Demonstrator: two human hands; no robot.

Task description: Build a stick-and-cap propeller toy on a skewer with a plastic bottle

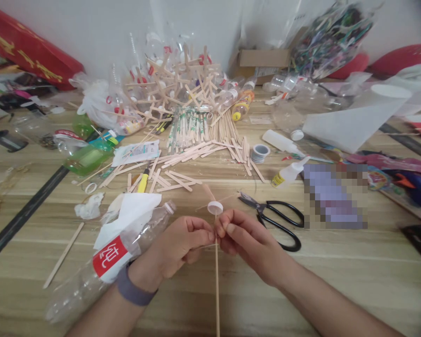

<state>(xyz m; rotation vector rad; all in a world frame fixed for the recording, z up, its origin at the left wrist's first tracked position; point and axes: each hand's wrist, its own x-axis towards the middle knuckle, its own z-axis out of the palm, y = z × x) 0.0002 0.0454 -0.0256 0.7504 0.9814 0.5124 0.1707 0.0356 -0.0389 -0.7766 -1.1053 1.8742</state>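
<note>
A long thin wooden stick (217,290) runs from the bottom edge up between my hands. At its upper end is a white bottle cap (215,208), with thin wooden pieces sticking out behind it. My right hand (247,236) is closed in a pinch on the stick just below the cap. My left hand (182,243) is pinched beside the stick at the same height; what lies between its fingertips is too small to tell. A clear plastic bottle with a red label (109,258) lies by my left forearm. Black-handled scissors (266,210) lie open right of my right hand.
Flat wooden sticks (196,152) are spread beyond my hands, with a yellow cutter (143,181) among them. A glue bottle (288,173) and a wire spool (260,153) stand to the right. A green bottle (89,158) lies left. Bottles with crossed sticks crowd the back.
</note>
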